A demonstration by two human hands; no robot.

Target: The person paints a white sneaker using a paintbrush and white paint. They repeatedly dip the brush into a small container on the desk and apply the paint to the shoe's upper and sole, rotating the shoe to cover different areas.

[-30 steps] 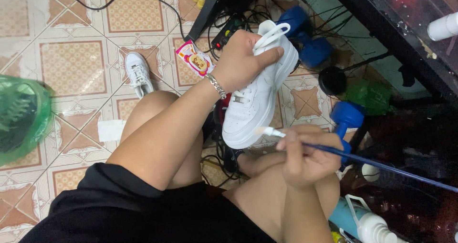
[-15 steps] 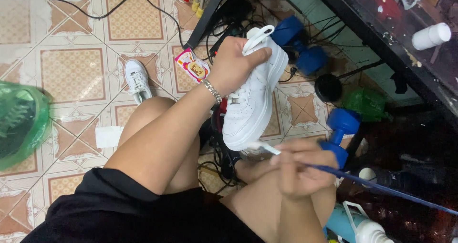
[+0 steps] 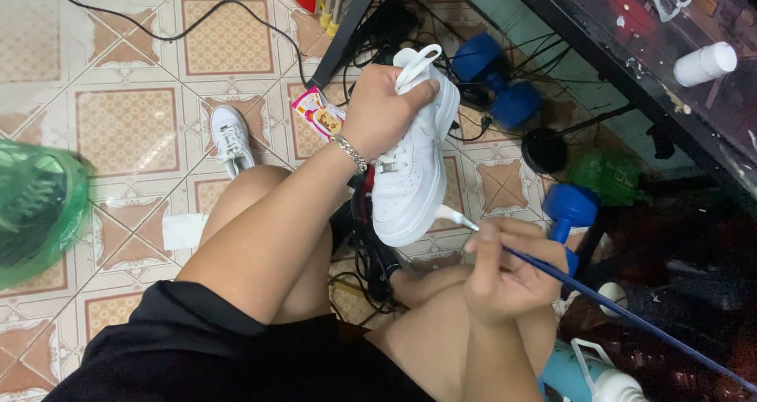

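My left hand [image 3: 384, 112] grips a white sneaker [image 3: 416, 164] around its laces and tongue, holding it up above my knees with the toe pointing toward me. A silver bracelet sits on that wrist. My right hand [image 3: 505, 268] holds a long blue-handled paintbrush [image 3: 599, 295] like a pen. Its white-coated tip touches the sneaker's sole edge near the toe. The handle runs off to the lower right.
A second white sneaker [image 3: 230, 138] lies on the patterned tile floor [image 3: 126, 126]. A green plastic bag [image 3: 35, 209] is at left. Blue dumbbells [image 3: 497, 82], cables, a small colourful packet [image 3: 319, 116] and a dark table with a white bottle [image 3: 706, 63] are at the right.
The view has shifted slightly. The brush tip stays at the sneaker's toe edge, and my right hand has moved a little to the right along it.
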